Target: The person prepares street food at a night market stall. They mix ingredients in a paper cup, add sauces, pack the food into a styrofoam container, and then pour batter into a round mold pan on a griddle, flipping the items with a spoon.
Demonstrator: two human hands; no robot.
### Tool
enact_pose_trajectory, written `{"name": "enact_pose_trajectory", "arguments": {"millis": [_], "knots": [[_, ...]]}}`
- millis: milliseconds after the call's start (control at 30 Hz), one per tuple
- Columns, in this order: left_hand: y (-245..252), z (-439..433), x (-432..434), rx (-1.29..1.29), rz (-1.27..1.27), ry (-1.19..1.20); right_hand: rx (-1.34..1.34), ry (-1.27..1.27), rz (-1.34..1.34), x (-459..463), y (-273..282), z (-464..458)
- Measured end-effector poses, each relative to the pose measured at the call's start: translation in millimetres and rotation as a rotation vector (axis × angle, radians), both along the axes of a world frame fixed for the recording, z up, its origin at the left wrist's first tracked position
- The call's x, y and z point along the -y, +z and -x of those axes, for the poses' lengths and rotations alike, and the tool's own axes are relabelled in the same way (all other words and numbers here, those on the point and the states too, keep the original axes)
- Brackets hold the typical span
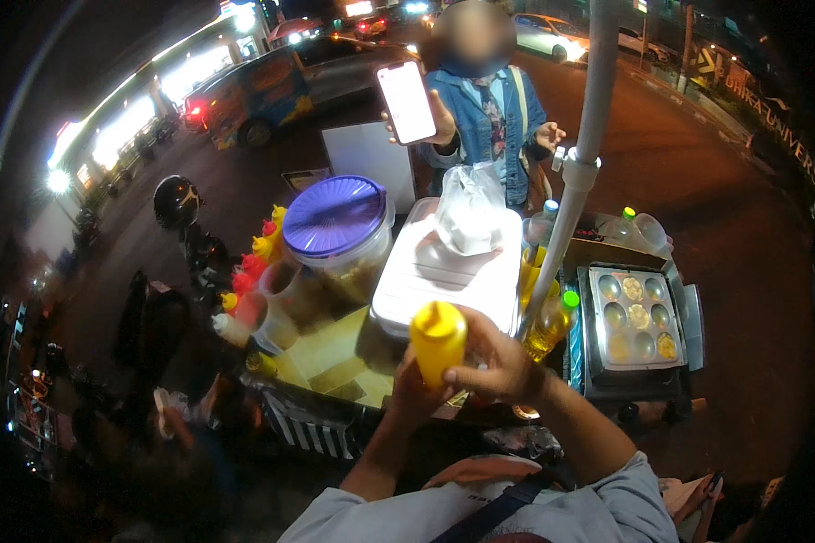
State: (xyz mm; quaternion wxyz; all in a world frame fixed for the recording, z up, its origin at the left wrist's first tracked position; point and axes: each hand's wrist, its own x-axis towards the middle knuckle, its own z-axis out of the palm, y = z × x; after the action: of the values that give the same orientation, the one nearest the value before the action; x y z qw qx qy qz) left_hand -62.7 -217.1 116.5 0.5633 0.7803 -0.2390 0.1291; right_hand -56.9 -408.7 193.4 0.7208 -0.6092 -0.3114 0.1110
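Observation:
A yellow plastic squeeze bottle stands upright between my two hands, over the near edge of a street-food cart. My left hand wraps the bottle's lower left side. On its right side, my right hand touches it with the thumb and curled fingers. Just beyond lies a white lidded container, and a knotted clear plastic bag with white contents rests on its lid. To the left is a clear round tub with a purple lid.
A molded griddle pan with food in several wells sits at the right, beside an oil bottle with a green cap. A grey pole rises nearby. Sauce bottles line the left. Across the cart, a person holds up a phone.

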Motion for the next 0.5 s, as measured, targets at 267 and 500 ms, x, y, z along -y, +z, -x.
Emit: {"name": "enact_pose_trajectory", "arguments": {"millis": [267, 500], "knots": [[-17, -26, -24, -0.306, 0.62, -0.014, -0.742, -0.715, -0.335, -6, -50, -135], [-51, -10, -60, -0.423, 0.689, -0.048, -0.7, -0.796, -0.459, -3, -96, -185]]}}
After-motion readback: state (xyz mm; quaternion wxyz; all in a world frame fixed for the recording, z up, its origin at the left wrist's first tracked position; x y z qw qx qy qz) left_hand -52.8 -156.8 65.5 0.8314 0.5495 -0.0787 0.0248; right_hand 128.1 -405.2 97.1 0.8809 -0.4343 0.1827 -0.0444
